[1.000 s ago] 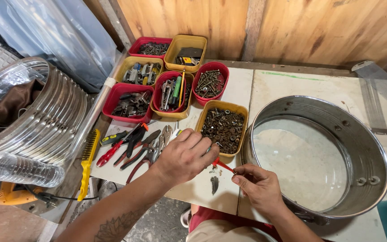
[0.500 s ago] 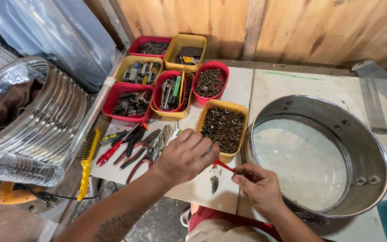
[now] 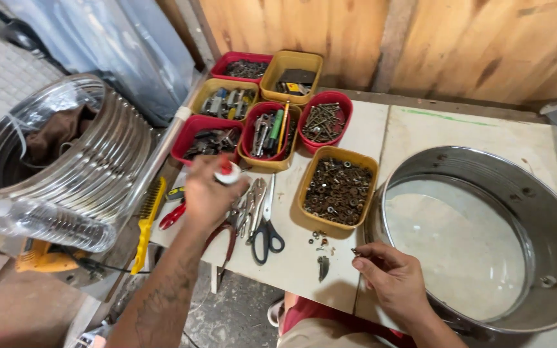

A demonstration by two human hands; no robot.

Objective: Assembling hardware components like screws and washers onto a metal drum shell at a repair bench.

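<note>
My right hand (image 3: pixel 391 277) rests at the near edge of the table (image 3: pixel 446 138), thumb and forefinger pressed together on a small dark screw (image 3: pixel 355 252) at their tips, the other fingers curled under. Just right of that hand stands the big steel ring (image 3: pixel 549 219), its wall almost touching my wrist. A little left of the screw lie a few loose nuts (image 3: pixel 320 240) and a dark bit (image 3: pixel 323 267) on the board. My left hand (image 3: pixel 209 193) is farther left, over the heap of pliers (image 3: pixel 246 212) and the black-handled scissors (image 3: pixel 265 229), fingers closed around a small white and red roll (image 3: pixel 228 171) that pokes out at the top of my fist. Left of it lies a yellow wire brush (image 3: pixel 146 222). Beyond the screw, the yellow tray of nuts and washers (image 3: pixel 338 190) sits close ahead, and behind it the red and yellow trays (image 3: pixel 272 96) stand in rows against the wooden wall (image 3: pixel 420 45)
</note>
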